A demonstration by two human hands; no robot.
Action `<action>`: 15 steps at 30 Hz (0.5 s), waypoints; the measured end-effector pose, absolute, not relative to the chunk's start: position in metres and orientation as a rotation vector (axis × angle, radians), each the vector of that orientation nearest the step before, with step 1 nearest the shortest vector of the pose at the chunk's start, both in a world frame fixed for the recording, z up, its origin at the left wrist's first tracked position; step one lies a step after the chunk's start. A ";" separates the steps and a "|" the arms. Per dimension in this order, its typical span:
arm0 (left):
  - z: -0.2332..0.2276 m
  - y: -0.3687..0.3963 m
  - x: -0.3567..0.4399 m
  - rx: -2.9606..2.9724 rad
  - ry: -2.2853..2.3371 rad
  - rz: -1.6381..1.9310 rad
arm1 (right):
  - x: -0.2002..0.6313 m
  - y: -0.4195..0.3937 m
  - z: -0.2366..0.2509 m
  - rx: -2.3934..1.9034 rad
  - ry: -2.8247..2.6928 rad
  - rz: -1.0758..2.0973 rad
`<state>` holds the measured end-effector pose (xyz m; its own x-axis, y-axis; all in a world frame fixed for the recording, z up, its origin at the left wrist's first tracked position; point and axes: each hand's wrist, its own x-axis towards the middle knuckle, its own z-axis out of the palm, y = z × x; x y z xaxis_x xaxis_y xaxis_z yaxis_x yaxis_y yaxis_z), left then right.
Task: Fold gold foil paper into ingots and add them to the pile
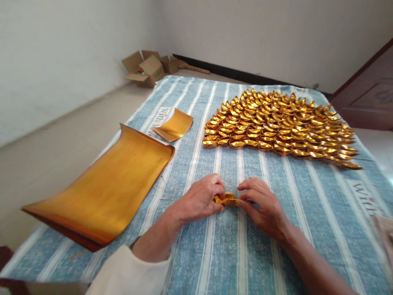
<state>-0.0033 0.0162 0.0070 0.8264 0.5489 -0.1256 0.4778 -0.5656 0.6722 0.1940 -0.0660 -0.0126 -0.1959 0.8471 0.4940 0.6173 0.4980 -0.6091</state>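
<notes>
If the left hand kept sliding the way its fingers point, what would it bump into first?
The left hand points right, at the small folded gold paper it already pinches. Right behind that is the right hand, so it would probably meet those fingers first.

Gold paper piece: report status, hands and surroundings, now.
Left hand and right hand both pinch the folded gold piece on the striped cloth. Finished gold pieces beyond; gold sheets left. Nothing obstructing.

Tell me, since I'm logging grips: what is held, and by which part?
A folded gold paper piece, pinched at its two ends: left hand on one, right hand on the other.
</notes>
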 end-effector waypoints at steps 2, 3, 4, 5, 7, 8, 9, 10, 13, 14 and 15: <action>0.007 0.016 -0.004 2.270 0.757 0.124 | 0.194 -0.068 -0.010 -1.166 -1.933 0.379; 0.007 0.016 -0.004 2.269 0.762 0.124 | 0.194 -0.068 -0.009 -1.156 -1.944 0.395; 0.007 0.015 -0.004 2.267 0.762 0.123 | 0.194 -0.069 -0.009 -1.155 -1.950 0.407; 0.007 0.015 -0.004 2.264 0.759 0.121 | 0.193 -0.069 -0.010 -1.164 -1.950 0.411; 0.008 0.015 -0.003 2.260 0.748 0.114 | 0.193 -0.069 -0.012 -1.208 -1.928 0.400; 0.008 0.015 -0.003 2.261 0.742 0.109 | 0.193 -0.068 -0.014 -1.241 -1.907 0.391; 0.008 0.016 -0.003 2.266 0.735 0.104 | 0.192 -0.068 -0.017 -1.275 -1.886 0.381; 0.008 0.016 -0.003 2.274 0.728 0.101 | 0.192 -0.067 -0.019 -1.308 -1.866 0.373; 0.008 0.015 -0.002 2.310 0.715 0.102 | 0.191 -0.066 -0.026 -1.387 -1.830 0.360; 0.008 0.015 -0.001 2.321 0.715 0.108 | 0.190 -0.066 -0.028 -1.406 -1.822 0.358; 0.008 0.014 -0.001 2.331 0.718 0.117 | 0.190 -0.066 -0.029 -1.421 -1.813 0.356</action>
